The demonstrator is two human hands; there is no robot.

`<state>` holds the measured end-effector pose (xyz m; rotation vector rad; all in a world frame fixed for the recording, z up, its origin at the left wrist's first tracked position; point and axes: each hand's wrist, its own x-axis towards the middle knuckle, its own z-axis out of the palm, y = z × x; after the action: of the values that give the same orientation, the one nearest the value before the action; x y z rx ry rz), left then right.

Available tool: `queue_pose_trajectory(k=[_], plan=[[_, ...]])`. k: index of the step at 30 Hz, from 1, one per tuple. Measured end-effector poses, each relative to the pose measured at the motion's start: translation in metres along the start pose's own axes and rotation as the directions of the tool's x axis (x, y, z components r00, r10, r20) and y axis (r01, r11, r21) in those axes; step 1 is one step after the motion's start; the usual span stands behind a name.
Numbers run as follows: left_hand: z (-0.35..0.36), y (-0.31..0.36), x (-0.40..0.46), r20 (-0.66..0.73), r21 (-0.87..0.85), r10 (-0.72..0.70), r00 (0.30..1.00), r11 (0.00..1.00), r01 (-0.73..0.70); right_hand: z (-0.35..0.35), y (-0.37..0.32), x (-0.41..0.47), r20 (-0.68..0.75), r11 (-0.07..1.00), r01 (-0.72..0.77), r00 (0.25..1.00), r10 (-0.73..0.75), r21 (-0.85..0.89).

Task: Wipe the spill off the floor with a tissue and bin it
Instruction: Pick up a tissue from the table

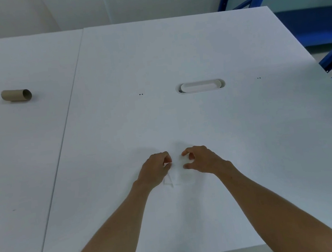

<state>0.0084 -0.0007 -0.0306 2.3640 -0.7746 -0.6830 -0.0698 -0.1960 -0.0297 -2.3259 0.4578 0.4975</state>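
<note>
A small white tissue (174, 176) lies on the white table (181, 120), hard to tell from the surface. My left hand (155, 171) pinches its upper edge between thumb and fingers. My right hand (201, 160) hovers just to the right of it, fingers and thumb curved in a claw with nothing between them; its thumb tip sits at the tissue's right edge. No spill and no bin can be seen.
An empty brown cardboard tube (16, 95) lies on a second white table (19, 153) at the left. A white oval cable grommet (200, 86) is set into the table ahead. Blue metal shelving (302, 6) stands at the back right.
</note>
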Motion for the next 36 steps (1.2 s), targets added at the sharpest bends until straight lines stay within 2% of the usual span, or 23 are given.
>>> queue_pose_trajectory(k=[3,7,11,14,20,24,29,36], plan=[[-0.001,-0.005,-0.002,-0.005,-0.064,0.03,1.0,0.997,-0.03,0.003,-0.005,0.001,0.019,0.999,0.004,1.0,-0.003,-0.04],[0.0,-0.01,-0.007,-0.027,-0.096,0.035,0.999,0.995,-0.037,0.008,-0.01,-0.003,-0.033,0.999,0.015,0.999,-0.016,-0.034],[-0.001,-0.013,-0.014,-0.052,-0.003,0.109,0.993,0.994,-0.109,0.013,-0.015,-0.013,-0.13,0.998,0.057,0.99,-0.056,0.003],[-0.003,-0.016,-0.024,-0.079,0.033,0.11,0.991,0.994,-0.108,0.018,-0.018,-0.023,-0.183,0.991,0.109,0.976,-0.121,-0.074],[0.001,-0.023,-0.042,-0.074,0.12,0.144,0.987,0.984,-0.134,0.033,-0.02,-0.038,-0.157,0.94,0.211,0.953,-0.259,-0.269],[0.006,-0.031,-0.052,-0.021,0.187,0.174,0.984,0.968,-0.167,0.044,-0.018,-0.048,-0.11,0.914,0.242,0.95,-0.291,-0.327],[0.011,-0.038,-0.063,-0.011,0.191,0.215,0.977,0.959,-0.209,0.056,-0.014,-0.06,-0.064,0.92,0.245,0.959,-0.277,-0.307],[0.012,-0.027,-0.06,-0.062,0.159,0.141,0.988,0.979,-0.13,0.065,-0.017,-0.062,-0.144,0.975,0.149,0.974,-0.173,-0.163]])
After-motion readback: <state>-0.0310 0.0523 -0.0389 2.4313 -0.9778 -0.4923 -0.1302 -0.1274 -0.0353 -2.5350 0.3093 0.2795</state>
